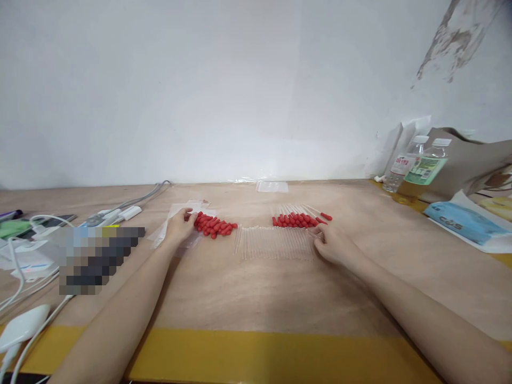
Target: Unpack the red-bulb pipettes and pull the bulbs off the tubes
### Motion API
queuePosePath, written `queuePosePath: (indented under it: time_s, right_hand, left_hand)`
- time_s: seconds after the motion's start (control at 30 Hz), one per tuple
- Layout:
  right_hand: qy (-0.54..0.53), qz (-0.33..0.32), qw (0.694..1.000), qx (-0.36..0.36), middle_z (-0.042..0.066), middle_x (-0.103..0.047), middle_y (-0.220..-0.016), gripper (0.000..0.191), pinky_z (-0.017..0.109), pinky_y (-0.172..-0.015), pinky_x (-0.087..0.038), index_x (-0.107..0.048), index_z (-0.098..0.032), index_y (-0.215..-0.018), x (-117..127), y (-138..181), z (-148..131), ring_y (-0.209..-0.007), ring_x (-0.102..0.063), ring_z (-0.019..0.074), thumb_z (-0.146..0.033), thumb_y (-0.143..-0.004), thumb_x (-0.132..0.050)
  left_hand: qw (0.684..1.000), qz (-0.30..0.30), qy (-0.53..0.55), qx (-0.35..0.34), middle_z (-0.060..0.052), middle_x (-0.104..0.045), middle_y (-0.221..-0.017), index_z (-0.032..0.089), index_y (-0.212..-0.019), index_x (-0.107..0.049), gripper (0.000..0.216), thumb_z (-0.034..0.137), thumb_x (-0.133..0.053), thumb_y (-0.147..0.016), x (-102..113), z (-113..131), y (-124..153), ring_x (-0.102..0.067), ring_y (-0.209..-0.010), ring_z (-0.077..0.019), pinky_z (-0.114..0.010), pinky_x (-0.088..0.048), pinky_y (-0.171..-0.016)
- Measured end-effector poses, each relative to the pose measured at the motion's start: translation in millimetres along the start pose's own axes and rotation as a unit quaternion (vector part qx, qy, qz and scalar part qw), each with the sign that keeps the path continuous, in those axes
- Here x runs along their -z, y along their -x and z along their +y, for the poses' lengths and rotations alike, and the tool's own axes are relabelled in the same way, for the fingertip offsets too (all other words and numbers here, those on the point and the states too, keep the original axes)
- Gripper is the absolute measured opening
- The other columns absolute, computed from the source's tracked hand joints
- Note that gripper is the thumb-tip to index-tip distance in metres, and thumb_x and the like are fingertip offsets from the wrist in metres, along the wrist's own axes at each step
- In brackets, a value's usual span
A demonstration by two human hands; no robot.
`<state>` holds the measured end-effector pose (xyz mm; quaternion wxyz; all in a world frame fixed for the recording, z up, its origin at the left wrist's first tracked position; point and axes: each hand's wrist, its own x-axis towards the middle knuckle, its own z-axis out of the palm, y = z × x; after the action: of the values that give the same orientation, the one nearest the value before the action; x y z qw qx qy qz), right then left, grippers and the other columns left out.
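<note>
My left hand reaches to the left edge of a loose pile of red rubber bulbs. Its thumb and fingers are bent together at the outermost bulbs; which one they pinch is partly hidden. In the middle, a row of clear thin glass tubes lies side by side. At the row's right end my right hand has its thumb and fingertips closed on a glass tube. Just behind the row lie several droppers, glass tubes with red bulbs on their near ends.
A clear plastic bag lies under and behind my left hand. At left are white cables and chargers and a blurred-out item. Two bottles and a blue tissue pack stand at right. A wall rises behind.
</note>
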<state>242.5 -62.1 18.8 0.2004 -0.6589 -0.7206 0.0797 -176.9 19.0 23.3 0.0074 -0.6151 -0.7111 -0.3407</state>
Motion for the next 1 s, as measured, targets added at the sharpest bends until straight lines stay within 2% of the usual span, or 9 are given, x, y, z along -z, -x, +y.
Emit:
queuePosePath:
  time_s: [0.23,0.33,0.43,0.53,0.63,0.73,0.8,0.87,1.0]
  right_hand:
    - [0.0,-0.005,1.0,0.015,0.003,-0.06,-0.066,0.015,0.022,-0.056,-0.032,-0.057,-0.014,-0.079,-6,1,-3,-0.062,-0.052,0.0137,-0.009,-0.067,-0.048]
    - [0.005,-0.001,1.0,0.028,0.004,-0.06,-0.066,0.013,0.022,-0.056,-0.033,-0.058,-0.015,-0.073,-7,1,-3,-0.062,-0.053,0.0143,-0.009,-0.071,-0.046]
    - [0.003,0.007,0.999,0.052,0.005,-0.063,-0.073,0.019,0.023,-0.059,-0.034,-0.06,-0.016,-0.071,-7,0,-1,-0.069,-0.056,0.0159,-0.011,-0.076,-0.042]
    - [0.004,0.007,0.999,0.044,0.007,-0.065,-0.075,0.023,0.025,-0.061,-0.035,-0.062,-0.017,-0.071,-5,-3,3,-0.071,-0.057,0.0175,-0.014,-0.079,-0.041]
    - [0.005,0.005,1.0,0.019,0.006,-0.064,-0.072,0.023,0.025,-0.059,-0.035,-0.063,-0.017,-0.071,-2,-5,6,-0.069,-0.057,0.0179,-0.018,-0.08,-0.042]
    - [-0.007,0.011,1.0,0.006,0.004,-0.063,-0.069,0.023,0.025,-0.057,-0.035,-0.063,-0.018,-0.071,1,-5,6,-0.065,-0.056,0.0165,-0.022,-0.08,-0.042]
    - [-0.01,0.013,1.0,0.005,0.003,-0.06,-0.064,0.025,0.024,-0.054,-0.033,-0.061,-0.018,-0.067,2,-4,6,-0.061,-0.054,0.0152,-0.025,-0.08,-0.041]
    - [-0.009,0.014,1.0,0.004,0.002,-0.057,-0.059,0.027,0.024,-0.051,-0.032,-0.06,-0.018,-0.062,3,-4,6,-0.056,-0.051,0.0142,-0.026,-0.08,-0.041]
    - [-0.017,0.016,1.0,0.012,0.001,-0.052,-0.053,0.026,0.024,-0.049,-0.03,-0.059,-0.018,-0.058,1,-4,6,-0.051,-0.047,0.0127,-0.025,-0.077,-0.042]
  left_hand:
    - [0.999,0.005,-0.023,-0.046,-0.011,-0.061,-0.101,0.014,-0.103,-0.058,0.04,0.039,-0.037,-0.081,3,3,5,-0.055,-0.095,-0.0236,-0.035,-0.041,-0.085]
    - [0.991,0.081,-0.046,-0.091,-0.012,-0.058,-0.102,0.015,-0.102,-0.059,0.037,0.038,-0.038,-0.082,8,11,11,-0.05,-0.102,-0.0254,-0.038,-0.035,-0.092]
    - [0.969,0.165,-0.062,-0.175,-0.011,-0.056,-0.103,0.016,-0.099,-0.06,0.03,0.035,-0.043,-0.081,12,27,24,-0.048,-0.102,-0.025,-0.039,-0.032,-0.094]
    - [0.951,0.176,-0.039,-0.251,-0.009,-0.054,-0.106,0.018,-0.096,-0.059,0.023,0.03,-0.049,-0.079,14,53,42,-0.047,-0.104,-0.024,-0.039,-0.032,-0.095]
    - [0.941,0.114,-0.007,-0.318,-0.007,-0.056,-0.102,0.02,-0.093,-0.059,0.019,0.028,-0.05,-0.078,9,86,60,-0.048,-0.102,-0.0228,-0.038,-0.034,-0.092]
    - [0.934,-0.005,-0.013,-0.356,-0.007,-0.058,-0.098,0.02,-0.093,-0.058,0.02,0.029,-0.049,-0.079,-3,121,69,-0.05,-0.096,-0.0221,-0.036,-0.038,-0.086]
    - [0.942,-0.089,-0.027,-0.323,-0.007,-0.06,-0.095,0.019,-0.091,-0.059,0.02,0.032,-0.049,-0.078,-13,144,68,-0.052,-0.093,-0.0227,-0.035,-0.039,-0.083]
    - [0.96,-0.172,-0.039,-0.217,-0.008,-0.061,-0.096,0.019,-0.089,-0.059,0.022,0.034,-0.048,-0.078,-26,166,63,-0.052,-0.096,-0.0228,-0.034,-0.039,-0.084]
    - [0.963,-0.236,-0.067,-0.109,-0.011,-0.065,-0.077,0.015,-0.074,-0.063,0.029,0.04,-0.049,-0.074,-51,200,45,-0.06,-0.077,-0.0235,-0.031,-0.044,-0.068]
